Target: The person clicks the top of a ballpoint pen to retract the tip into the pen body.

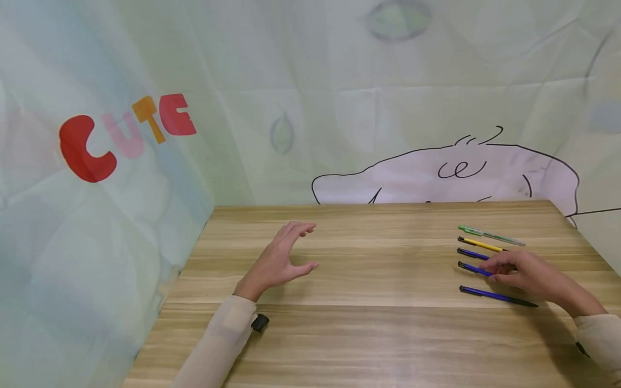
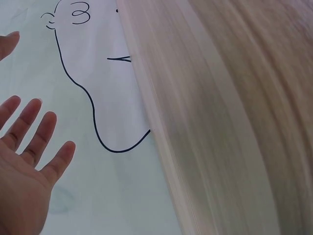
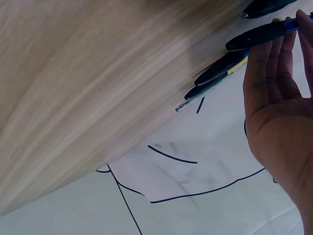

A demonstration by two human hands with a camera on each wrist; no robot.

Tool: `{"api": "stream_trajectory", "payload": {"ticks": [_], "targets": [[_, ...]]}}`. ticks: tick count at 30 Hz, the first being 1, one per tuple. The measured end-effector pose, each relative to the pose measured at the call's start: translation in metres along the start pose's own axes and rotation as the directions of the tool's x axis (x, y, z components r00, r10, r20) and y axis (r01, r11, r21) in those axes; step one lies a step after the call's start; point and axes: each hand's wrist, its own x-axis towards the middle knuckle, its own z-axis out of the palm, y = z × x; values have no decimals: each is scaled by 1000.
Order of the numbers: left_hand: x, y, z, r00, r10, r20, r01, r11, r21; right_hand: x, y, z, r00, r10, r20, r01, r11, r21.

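Observation:
My left hand (image 1: 274,263) hovers over the left part of the table with fingers spread and nothing in it. In the left wrist view its fingers (image 2: 62,157) are apart. At the right, my right hand (image 1: 531,272) pinches a blue pen (image 1: 474,269) between thumb and fingers. The right wrist view shows this pen's dark grip (image 3: 259,37) pointing out past the fingertips. Another blue pen (image 1: 495,295) lies nearer to me, and a third blue pen (image 1: 471,253) lies just beyond, partly hidden by the hand. Farther back are a yellow pen (image 1: 480,244) and a green pen (image 1: 492,235).
The wood-grained table (image 1: 349,339) meets a pale printed cloth (image 1: 242,134) at its back and left edges. Coloured letters stand on the cloth at the left. The pens lie roughly parallel, in a column near the table's right edge.

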Motion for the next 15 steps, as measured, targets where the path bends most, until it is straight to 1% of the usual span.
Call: {"api": "stream_trajectory", "payload": {"ticks": [7, 11, 15], "targets": [[1, 1, 0, 1000, -10, 7, 11, 1000, -10, 0, 2, 2, 1000, -17, -6, 16, 998, -68], [1, 2, 0, 1000, -13, 10, 13, 1000, -12, 2, 3, 2, 999, -32, -11, 30, 990, -136], [2, 2, 1, 1000, -6, 9, 6, 1000, -18, 3, 2, 3, 1000, -29, -9, 27, 984, -176]]}}
